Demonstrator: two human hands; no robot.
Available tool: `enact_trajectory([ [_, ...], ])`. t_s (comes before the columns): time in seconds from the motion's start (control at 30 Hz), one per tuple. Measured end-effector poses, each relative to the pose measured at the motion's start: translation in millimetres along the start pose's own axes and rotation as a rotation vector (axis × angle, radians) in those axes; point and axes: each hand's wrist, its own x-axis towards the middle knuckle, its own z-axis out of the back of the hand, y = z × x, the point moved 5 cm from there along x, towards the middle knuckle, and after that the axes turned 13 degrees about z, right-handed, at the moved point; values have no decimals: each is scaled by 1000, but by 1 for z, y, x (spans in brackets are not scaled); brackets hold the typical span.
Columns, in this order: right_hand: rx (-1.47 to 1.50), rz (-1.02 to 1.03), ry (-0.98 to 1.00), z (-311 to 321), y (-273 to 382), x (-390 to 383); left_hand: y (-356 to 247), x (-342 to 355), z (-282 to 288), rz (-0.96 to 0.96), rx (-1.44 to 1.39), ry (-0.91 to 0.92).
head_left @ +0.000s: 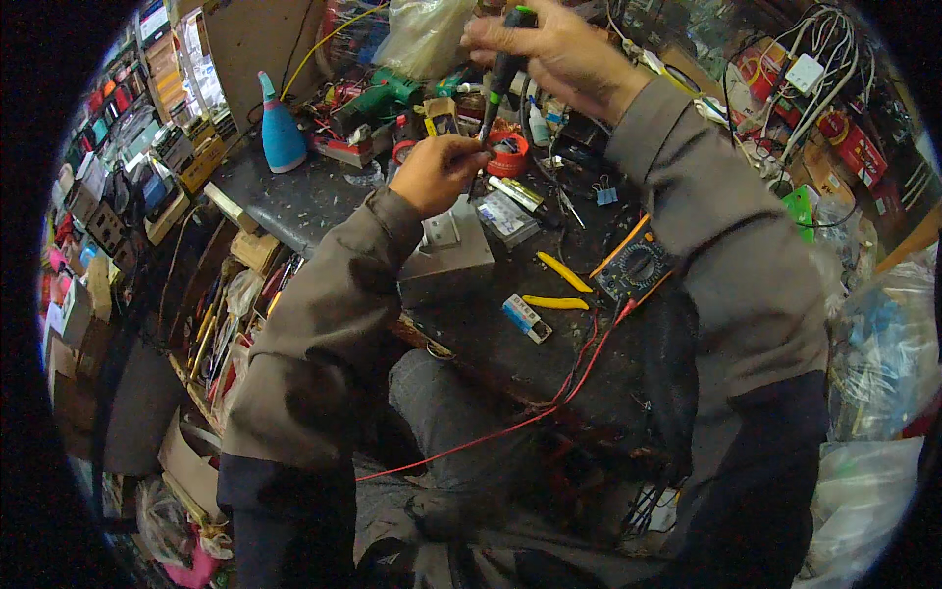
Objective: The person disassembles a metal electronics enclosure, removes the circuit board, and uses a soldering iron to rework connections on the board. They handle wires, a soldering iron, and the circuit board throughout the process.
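My right hand, raised at the top of the view, grips a screwdriver with a black and green handle. The screwdriver points down, its shaft reaching the fingertips of my left hand. Those fingers are pinched together; what they hold at the shaft's lower end is too small to make out. Just beyond them sits a round red container with small dark bits in it. Below my left hand stands a grey metal box, and beside that a clear-topped case lies on the dark bench.
A multimeter with red and black leads, yellow-handled pliers and a small white-and-blue box lie on the bench. A blue spray bottle stands left, near a green power tool. Tangled cables crowd the far right.
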Motion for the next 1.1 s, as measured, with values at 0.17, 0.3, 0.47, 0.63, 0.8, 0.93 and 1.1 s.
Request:
enact_trajectory([
  [0.17,-224,-252,-101,-18,-54,-58,21,9,-1,20,-242,-175],
  [0.3,-423,-280,23,-29,-75,-70,27,12,-3,-26,-127,-253],
  [0.47,-564,-80,34,-17,-72,-73,38,8,-7,-51,39,-28],
  [0.63,-313,-157,152,-21,-77,-67,53,20,-21,42,580,51],
  [0.8,-38,-315,206,-24,-55,-68,33,23,-35,81,441,17],
  [0.93,-570,-375,229,-8,-52,-72,29,15,-31,113,418,90],
  [1.1,-222,-319,102,-3,-68,-70,28,26,-24,104,327,71],
])
